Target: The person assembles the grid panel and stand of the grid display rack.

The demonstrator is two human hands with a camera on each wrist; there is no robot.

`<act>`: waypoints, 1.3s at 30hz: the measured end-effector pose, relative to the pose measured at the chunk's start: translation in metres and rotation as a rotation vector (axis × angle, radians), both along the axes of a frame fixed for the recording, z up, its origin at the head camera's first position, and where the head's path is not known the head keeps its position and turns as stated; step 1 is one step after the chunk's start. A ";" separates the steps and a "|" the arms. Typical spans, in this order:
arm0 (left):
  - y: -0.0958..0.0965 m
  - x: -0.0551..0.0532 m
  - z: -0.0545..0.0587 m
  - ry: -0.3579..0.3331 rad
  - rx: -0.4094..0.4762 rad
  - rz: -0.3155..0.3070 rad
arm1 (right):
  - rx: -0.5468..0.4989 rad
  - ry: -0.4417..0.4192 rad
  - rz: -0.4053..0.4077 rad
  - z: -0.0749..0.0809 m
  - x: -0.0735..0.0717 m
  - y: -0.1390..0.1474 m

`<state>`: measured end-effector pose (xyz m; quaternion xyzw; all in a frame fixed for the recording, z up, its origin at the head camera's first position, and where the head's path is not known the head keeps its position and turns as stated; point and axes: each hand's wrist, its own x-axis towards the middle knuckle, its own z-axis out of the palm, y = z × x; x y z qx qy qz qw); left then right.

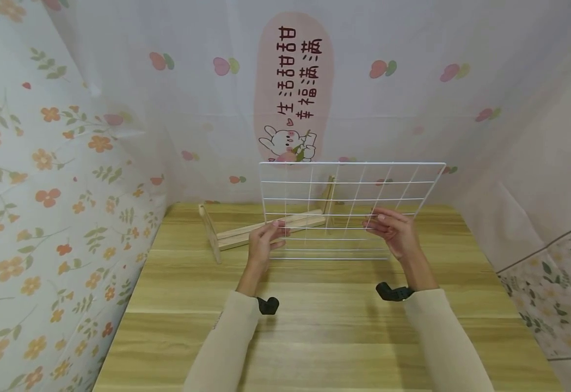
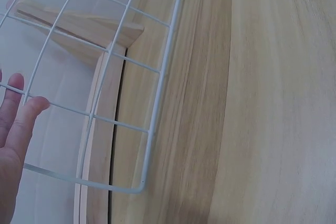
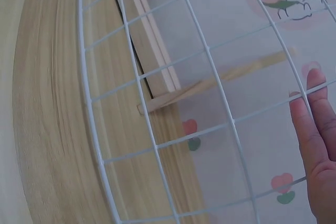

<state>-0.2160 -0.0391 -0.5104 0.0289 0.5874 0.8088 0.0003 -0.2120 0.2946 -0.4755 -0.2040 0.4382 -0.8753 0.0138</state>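
Note:
A white wire grid panel [image 1: 351, 163] is held up in front of me, tilted, its far edge raised. My left hand [image 1: 262, 245] grips its left side, thumb and fingers at the wires. Toward the right side, my right hand [image 1: 397, 234] pinches the wires between its fingers. In the right wrist view, the right hand [image 3: 321, 150] has fingertips at a wire crossing. The left wrist view shows the left hand [image 2: 13, 140] with fingertips on a wire. Behind the panel stands a pale wooden stand [image 1: 238, 239], with uprights at both ends joined by long slats; the mesh partly covers it.
The wood-grain table [image 1: 314, 337] spreads beneath both arms. A white curtain [image 1: 192, 125] with fruit prints hangs at its back edge, and a flowered cloth [image 1: 65, 218] hangs along the left. Black wrist cameras [image 1: 392, 292] sit on both wrists.

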 end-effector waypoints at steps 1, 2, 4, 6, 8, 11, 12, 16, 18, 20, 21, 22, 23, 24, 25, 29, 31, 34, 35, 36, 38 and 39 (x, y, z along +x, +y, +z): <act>0.000 0.000 0.000 -0.002 0.001 0.001 | -0.001 -0.002 -0.003 0.000 0.000 -0.001; -0.001 0.001 0.000 -0.003 0.004 0.001 | -0.003 -0.003 -0.004 -0.001 0.000 -0.001; -0.001 0.001 0.000 -0.006 0.009 -0.003 | -0.010 -0.004 -0.003 -0.001 0.000 -0.002; -0.002 0.001 0.001 -0.009 0.013 -0.008 | -0.014 -0.002 0.004 -0.002 0.000 -0.001; -0.002 0.001 0.001 -0.005 0.014 -0.018 | -0.015 -0.002 0.006 -0.003 0.000 -0.001; -0.002 0.001 0.001 0.007 0.006 -0.022 | -0.010 -0.005 0.012 -0.004 0.000 0.000; -0.002 0.001 0.001 0.011 0.001 -0.021 | -0.011 -0.007 0.015 -0.004 0.001 0.000; -0.002 0.002 -0.001 0.020 -0.013 -0.008 | -0.007 -0.017 0.014 -0.006 0.002 0.000; -0.002 0.003 -0.002 0.028 -0.022 0.003 | 0.000 -0.016 0.003 -0.007 0.003 -0.001; -0.002 0.003 -0.004 0.041 -0.032 0.014 | 0.017 -0.011 -0.020 -0.007 0.003 -0.002; -0.002 0.004 -0.004 0.044 -0.036 0.018 | 0.017 -0.009 -0.025 -0.007 0.003 -0.003; -0.003 0.004 -0.005 0.048 -0.039 0.021 | 0.016 -0.008 -0.028 -0.007 0.003 -0.004; -0.003 0.003 -0.005 0.050 -0.041 0.024 | 0.018 -0.006 -0.033 -0.007 0.003 -0.004; -0.003 0.003 -0.006 0.051 -0.042 0.024 | 0.016 -0.003 -0.033 -0.007 0.003 -0.005; -0.004 0.003 -0.005 0.048 -0.042 0.022 | 0.020 0.001 -0.040 -0.007 0.004 -0.005; -0.007 0.004 -0.004 0.045 -0.039 -0.011 | 0.037 0.007 -0.067 -0.007 0.005 -0.006; -0.009 0.004 -0.002 0.051 -0.038 -0.044 | 0.052 0.004 -0.089 -0.007 0.005 -0.006; -0.014 0.006 0.001 0.064 -0.039 -0.098 | 0.075 -0.004 -0.101 -0.007 0.006 -0.005; -0.015 0.006 0.002 0.067 -0.046 -0.114 | 0.083 -0.006 -0.102 -0.007 0.006 -0.004; -0.016 0.007 0.003 0.069 -0.049 -0.130 | 0.092 -0.007 -0.101 -0.007 0.006 -0.004; -0.019 0.007 0.004 0.066 -0.065 -0.150 | 0.108 -0.007 -0.100 -0.006 0.007 -0.003; -0.021 0.007 0.004 0.064 -0.074 -0.155 | 0.114 -0.009 -0.099 -0.006 0.008 -0.003</act>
